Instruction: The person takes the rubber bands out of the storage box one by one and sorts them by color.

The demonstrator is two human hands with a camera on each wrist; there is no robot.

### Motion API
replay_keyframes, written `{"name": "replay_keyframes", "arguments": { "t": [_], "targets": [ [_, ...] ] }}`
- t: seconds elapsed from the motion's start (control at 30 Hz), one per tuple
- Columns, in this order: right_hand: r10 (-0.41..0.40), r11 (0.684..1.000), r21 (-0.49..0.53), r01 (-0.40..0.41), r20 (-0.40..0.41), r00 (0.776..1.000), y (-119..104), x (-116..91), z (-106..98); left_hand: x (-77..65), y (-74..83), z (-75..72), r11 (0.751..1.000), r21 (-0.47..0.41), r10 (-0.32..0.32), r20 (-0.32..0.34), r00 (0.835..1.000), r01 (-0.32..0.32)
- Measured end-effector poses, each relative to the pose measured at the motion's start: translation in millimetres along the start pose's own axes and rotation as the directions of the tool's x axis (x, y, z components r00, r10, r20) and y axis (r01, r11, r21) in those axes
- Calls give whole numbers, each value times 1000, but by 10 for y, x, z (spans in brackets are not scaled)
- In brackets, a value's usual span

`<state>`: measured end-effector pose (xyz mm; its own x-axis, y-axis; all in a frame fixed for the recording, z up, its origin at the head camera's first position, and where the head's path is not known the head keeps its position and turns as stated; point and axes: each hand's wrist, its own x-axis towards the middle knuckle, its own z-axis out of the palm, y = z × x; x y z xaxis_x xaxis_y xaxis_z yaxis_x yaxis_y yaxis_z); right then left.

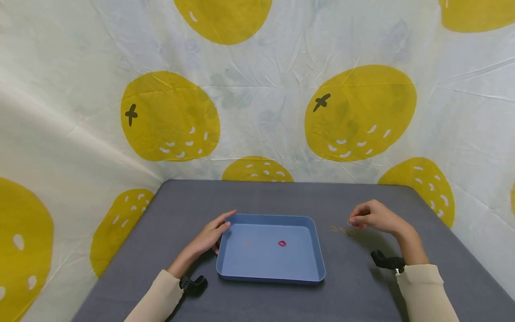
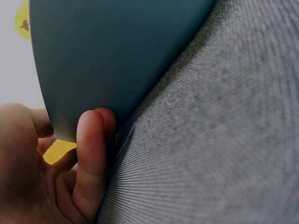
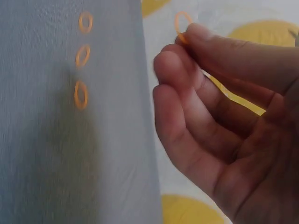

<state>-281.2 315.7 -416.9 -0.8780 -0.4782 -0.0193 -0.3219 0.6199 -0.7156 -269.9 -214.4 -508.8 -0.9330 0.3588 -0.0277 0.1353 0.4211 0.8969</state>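
Note:
A blue rectangular tray (image 1: 269, 263) lies on the grey table. At its far left corner my left hand (image 1: 210, 235) holds the wall, thumb over the rim and other fingers against the outside. In the left wrist view, curled fingertips (image 2: 90, 135) touch the tray's outer side. To the right of the tray, my right hand (image 1: 373, 216) is raised above the table. Its thumb and index finger pinch a thin orange rubber band (image 3: 177, 23). Three similar rubber bands (image 3: 77, 95) lie in a row on the table near that hand.
Inside the tray lie a red rubber band (image 1: 282, 243) and a faint yellowish loop (image 1: 247, 243), hard to make out. Behind the grey table (image 1: 257, 299) hangs a white cloth (image 1: 257, 112) with yellow fruit prints. Black straps are on both wrists.

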Motion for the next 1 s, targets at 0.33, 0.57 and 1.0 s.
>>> {"name": "replay_keyframes", "arguments": {
  "t": [0.33, 0.57, 1.0],
  "targets": [
    [137, 990, 42, -137, 20, 990, 310, -104, -6, -23, 12, -9, 1000, -1, -16, 1, 1000, 16],
    [212, 975, 67, -213, 21, 977, 484, -91, 34, -7, 39, -1, 1000, -5, -13, -1, 1000, 13],
    [227, 973, 47, -227, -3, 974, 529, -97, 39, 0, 39, -11, 1000, 3, -10, 7, 1000, 10]
  ]
}}
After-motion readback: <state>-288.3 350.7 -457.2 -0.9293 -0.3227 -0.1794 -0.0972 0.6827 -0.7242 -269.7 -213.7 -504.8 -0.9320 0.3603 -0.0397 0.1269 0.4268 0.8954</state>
